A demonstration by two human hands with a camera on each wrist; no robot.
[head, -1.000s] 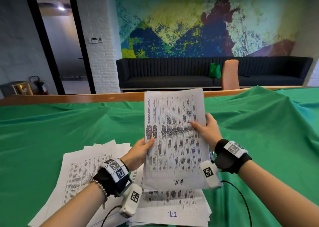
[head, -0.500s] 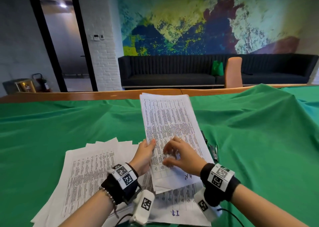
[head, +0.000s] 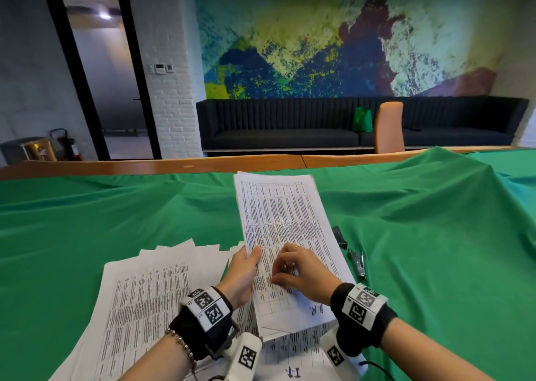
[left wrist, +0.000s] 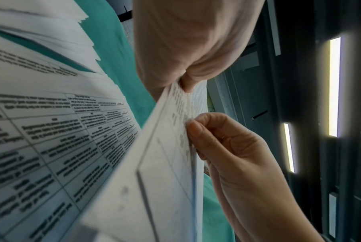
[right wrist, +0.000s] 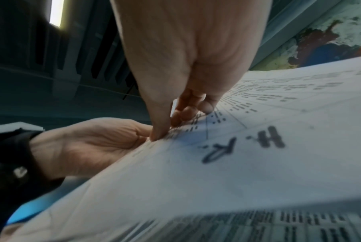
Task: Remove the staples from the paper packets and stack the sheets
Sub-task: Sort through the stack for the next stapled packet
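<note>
A printed paper packet [head: 290, 221] marked "H.R." is held tilted above the table. My left hand [head: 251, 258] grips its left edge, thumb on top and fingers underneath. My right hand [head: 282, 274] lies on the top sheet with fingers curled; in the right wrist view its thumb tip [right wrist: 156, 136] meets the sheet's left edge and its fingertips [right wrist: 185, 114] press the printed face, pinching at the top sheet [left wrist: 175, 147]. No staple shows. A loose spread of sheets [head: 150, 288] lies at the left, and another packet [head: 293, 360] lies under the held one.
A staple remover [head: 358, 261] and a small black tool [head: 339, 237] lie on the green cloth [head: 116, 221] just right of the packet. The cloth bulges up at the right [head: 435, 183]. A wooden table edge [head: 145, 166] runs behind it.
The packet has dropped from upright to a low tilt. My right hand left its right edge and came across onto the top sheet beside my left thumb. The left hand kept its hold.
</note>
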